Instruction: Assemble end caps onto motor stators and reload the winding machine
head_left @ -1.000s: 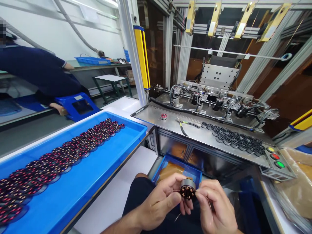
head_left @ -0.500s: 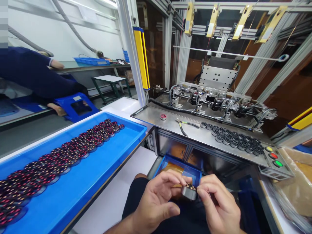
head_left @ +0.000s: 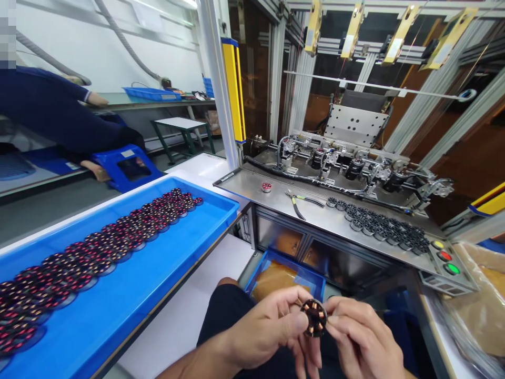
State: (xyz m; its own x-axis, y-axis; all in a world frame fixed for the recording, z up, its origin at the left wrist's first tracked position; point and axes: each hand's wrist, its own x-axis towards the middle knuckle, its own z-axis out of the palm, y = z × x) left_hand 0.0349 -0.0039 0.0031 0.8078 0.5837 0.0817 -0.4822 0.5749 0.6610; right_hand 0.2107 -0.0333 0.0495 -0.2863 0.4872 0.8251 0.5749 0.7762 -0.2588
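Note:
A round motor stator (head_left: 315, 319) with copper windings is held up over my lap, its open coil face turned towards me. My left hand (head_left: 270, 327) grips its left side between thumb and fingers. At the right rim, the thumb and forefinger of my right hand (head_left: 365, 332) are closed against the edge. Whether a thin wire end is also pinched there, I cannot tell. Fine copper strands seem to show by the left fingertips. On the metal ledge ahead lie a single red-wound stator (head_left: 266, 187) and a pair of cutting pliers (head_left: 302, 201) with open handles.
A blue tray (head_left: 158, 279) at my left holds rows of wound stators (head_left: 98, 245). Dark stator cores (head_left: 386, 226) crowd the ledge's right, beside push buttons (head_left: 445, 256). A winding machine (head_left: 347, 158) stands behind. Below is a blue bin (head_left: 286, 279); a person (head_left: 51, 110) bends at far left.
The stator has been tipped so its coil face now points at me. My left thumb has closed onto it. The view has shifted slightly.

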